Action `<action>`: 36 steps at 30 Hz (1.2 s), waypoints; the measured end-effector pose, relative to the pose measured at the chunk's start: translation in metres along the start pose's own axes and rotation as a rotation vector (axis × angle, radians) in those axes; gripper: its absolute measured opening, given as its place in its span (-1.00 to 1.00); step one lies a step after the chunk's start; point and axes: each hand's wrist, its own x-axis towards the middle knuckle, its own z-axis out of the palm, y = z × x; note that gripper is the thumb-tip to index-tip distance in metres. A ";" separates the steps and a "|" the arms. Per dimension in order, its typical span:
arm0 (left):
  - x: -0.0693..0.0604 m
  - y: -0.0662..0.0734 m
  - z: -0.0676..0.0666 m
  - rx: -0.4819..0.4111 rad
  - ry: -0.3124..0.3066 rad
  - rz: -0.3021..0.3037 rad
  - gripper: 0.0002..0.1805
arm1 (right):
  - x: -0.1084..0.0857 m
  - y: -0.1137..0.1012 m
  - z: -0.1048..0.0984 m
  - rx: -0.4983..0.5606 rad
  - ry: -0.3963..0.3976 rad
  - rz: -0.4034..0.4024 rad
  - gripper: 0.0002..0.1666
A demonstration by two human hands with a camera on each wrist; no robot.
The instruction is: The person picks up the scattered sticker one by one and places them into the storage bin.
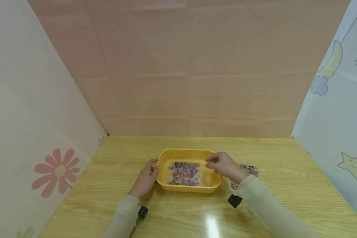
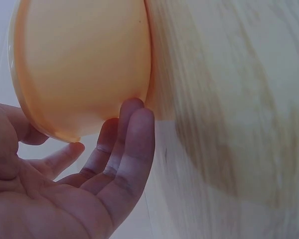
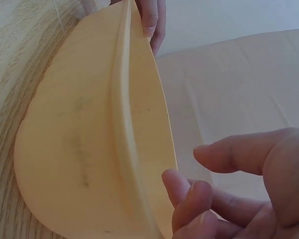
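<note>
1 hand [image 1: 223, 164] seemingly above basin rim [image 1: 188, 187]

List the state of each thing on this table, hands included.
Yellow basin: upright on the table, smudged outside.
Patterned pieces inside: lying on basin floor.
Patterned pieces outside: partly hidden by right sleeve.
Thin strip: lying in front of basin.
Left hand: holding basin's left end.
Right hand: fingers bent, nothing visibly held.

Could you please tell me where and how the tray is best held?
I'd take the tray by its rim at both short ends, one hand from each side: it stands upright, longest from left to right, and the rim juts outward. The left hand holds one end.
</note>
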 end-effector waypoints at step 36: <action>0.000 0.001 0.000 0.028 0.011 0.021 -0.55 | -0.019 0.049 -0.049 -0.014 0.135 0.025 -0.52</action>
